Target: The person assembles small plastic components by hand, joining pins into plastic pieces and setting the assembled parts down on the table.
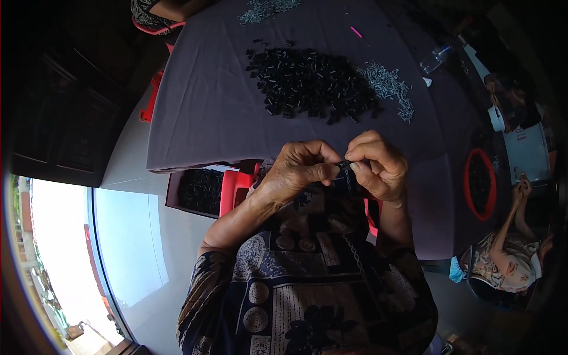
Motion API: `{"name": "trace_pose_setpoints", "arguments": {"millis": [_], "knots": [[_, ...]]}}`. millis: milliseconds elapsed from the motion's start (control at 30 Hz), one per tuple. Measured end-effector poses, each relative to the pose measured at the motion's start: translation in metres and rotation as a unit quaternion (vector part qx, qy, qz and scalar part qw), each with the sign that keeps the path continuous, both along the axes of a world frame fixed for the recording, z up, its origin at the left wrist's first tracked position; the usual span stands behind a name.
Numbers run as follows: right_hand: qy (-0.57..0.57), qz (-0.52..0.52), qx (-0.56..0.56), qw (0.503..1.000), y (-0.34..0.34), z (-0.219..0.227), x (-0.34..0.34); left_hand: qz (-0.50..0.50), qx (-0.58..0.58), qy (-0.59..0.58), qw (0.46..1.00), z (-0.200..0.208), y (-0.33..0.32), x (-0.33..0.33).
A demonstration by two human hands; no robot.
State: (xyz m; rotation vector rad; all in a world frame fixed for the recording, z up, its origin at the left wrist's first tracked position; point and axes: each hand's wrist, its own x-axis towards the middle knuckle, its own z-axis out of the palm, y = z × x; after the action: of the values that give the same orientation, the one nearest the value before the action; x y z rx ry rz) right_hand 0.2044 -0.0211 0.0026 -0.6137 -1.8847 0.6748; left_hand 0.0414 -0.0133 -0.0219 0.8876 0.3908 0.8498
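Note:
Both my hands meet in front of my chest, at the near edge of a cloth-covered table (201,112). My left hand (299,170) pinches a small black piece (341,165) between thumb and fingertips. Close against it, my right hand (381,165) is closed with thumb and forefinger together; whatever lies in that pinch is too small to make out. Beyond my hands is a wide heap of small black pieces (310,83). A pile of small silvery screw-like parts (387,86) touches the heap's right side.
A second silvery pile (269,9) lies at the far edge. A pink pen-like tool (357,32) and a clear bottle (435,60) lie farther back. At right, a red basin (467,189) holds dark pieces near a seated person (509,260). A box (198,192) of black pieces stands lower left beside a red chair (234,189).

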Motion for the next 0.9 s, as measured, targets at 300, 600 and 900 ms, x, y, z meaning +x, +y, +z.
{"name": "trace_pose_setpoints", "arguments": {"millis": [300,600,900], "knots": [[-0.018,0.016,0.000,1.000,-0.008,0.005,-0.006,0.023,0.024,0.013,0.999,0.005,-0.010,-0.008],[0.032,-0.077,-0.088,0.993,-0.009,-0.008,-0.019,0.062,0.026,0.027,0.997,0.006,-0.009,-0.021],[0.168,0.037,-0.179,0.969,0.001,-0.008,-0.029,0.078,0.023,0.038,0.996,0.004,-0.004,-0.029]]}}
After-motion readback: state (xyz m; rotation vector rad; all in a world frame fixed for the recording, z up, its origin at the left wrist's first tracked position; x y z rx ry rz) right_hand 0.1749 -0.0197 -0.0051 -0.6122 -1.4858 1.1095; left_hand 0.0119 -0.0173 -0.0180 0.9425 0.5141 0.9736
